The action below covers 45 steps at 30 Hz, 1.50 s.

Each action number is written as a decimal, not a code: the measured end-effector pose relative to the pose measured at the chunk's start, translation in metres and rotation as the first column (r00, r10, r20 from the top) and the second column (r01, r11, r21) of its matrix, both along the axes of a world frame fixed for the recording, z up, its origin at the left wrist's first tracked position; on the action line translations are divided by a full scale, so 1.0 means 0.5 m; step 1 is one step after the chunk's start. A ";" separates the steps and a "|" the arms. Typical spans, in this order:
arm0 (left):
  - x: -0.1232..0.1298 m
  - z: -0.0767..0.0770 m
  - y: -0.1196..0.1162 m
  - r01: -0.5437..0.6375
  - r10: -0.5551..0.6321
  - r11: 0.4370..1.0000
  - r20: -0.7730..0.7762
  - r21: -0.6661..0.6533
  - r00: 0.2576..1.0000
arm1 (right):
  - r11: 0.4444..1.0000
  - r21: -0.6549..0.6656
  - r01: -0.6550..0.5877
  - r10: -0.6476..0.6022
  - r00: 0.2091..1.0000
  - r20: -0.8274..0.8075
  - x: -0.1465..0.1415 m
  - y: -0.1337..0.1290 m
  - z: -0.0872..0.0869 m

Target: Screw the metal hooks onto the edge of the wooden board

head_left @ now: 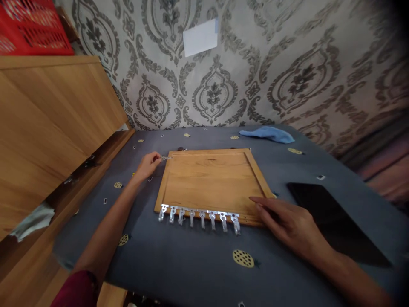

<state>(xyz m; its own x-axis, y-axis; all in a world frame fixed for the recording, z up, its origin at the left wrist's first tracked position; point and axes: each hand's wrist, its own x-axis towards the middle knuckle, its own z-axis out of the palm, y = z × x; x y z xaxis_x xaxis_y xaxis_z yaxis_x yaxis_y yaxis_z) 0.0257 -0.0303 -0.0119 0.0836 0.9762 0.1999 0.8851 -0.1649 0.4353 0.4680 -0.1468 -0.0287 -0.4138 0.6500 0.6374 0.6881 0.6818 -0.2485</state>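
A framed wooden board (207, 175) lies flat on a grey cloth with pineapple prints. Several silver metal clips (202, 218) sit side by side along its front edge, their lower ends sticking out past the wood. My left hand (148, 165) pinches a small shiny metal clip (166, 158) at the board's far left corner; its exact shape is too small to tell. Over the near right corner is my right hand (289, 219), fingers stretched toward the frame and nothing visible in them. Whether its fingertips touch the wood I cannot tell.
A dark flat tablet-like slab (332, 221) lies to the right on the cloth. A blue rag (268, 134) rests near the patterned wall. On the left stands a wooden cabinet (57, 128) with a red plastic basket (41, 36) on top. White paper (200, 38) is on the wall.
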 end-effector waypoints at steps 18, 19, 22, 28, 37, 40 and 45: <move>0.143 0.033 -0.075 0.292 -0.289 0.942 0.043 -0.164 0.957 | 0.998 -0.029 -0.055 0.056 0.998 0.023 0.000 -0.005 0.001; 0.148 0.030 -0.076 0.293 -0.289 0.942 0.051 -0.161 0.956 | 0.998 -0.034 -0.054 0.054 0.998 0.021 0.000 -0.005 0.001; 0.155 0.027 -0.078 0.274 -0.270 0.952 0.046 -0.136 0.962 | 0.998 -0.025 -0.052 0.053 0.998 0.017 -0.001 -0.006 0.002; 0.157 0.032 -0.084 0.267 -0.271 0.956 -0.013 -0.119 0.963 | 0.998 -0.046 -0.035 0.036 0.999 0.026 0.001 -0.006 -0.001; 0.161 0.047 -0.097 0.358 -0.369 0.924 -0.071 -0.132 0.927 | 0.996 -0.085 -0.040 0.040 0.999 0.008 0.000 -0.009 0.002; 0.158 0.051 -0.097 0.382 -0.394 0.913 -0.061 -0.141 0.917 | 0.994 -0.102 -0.036 0.036 0.999 0.005 0.000 -0.011 0.001; 0.165 0.051 -0.096 0.400 -0.408 0.906 -0.038 -0.138 0.912 | 0.991 -0.131 -0.018 0.020 1.000 0.012 -0.001 -0.012 0.002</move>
<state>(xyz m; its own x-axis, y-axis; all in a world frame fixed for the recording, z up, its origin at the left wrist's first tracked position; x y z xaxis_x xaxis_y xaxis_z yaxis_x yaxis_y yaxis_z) 0.1080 -0.0782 0.0135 0.4845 0.8727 0.0596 0.7810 -0.4623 0.4200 0.4676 -0.1529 -0.0277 -0.4347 0.7193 0.5419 0.6792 0.6570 -0.3271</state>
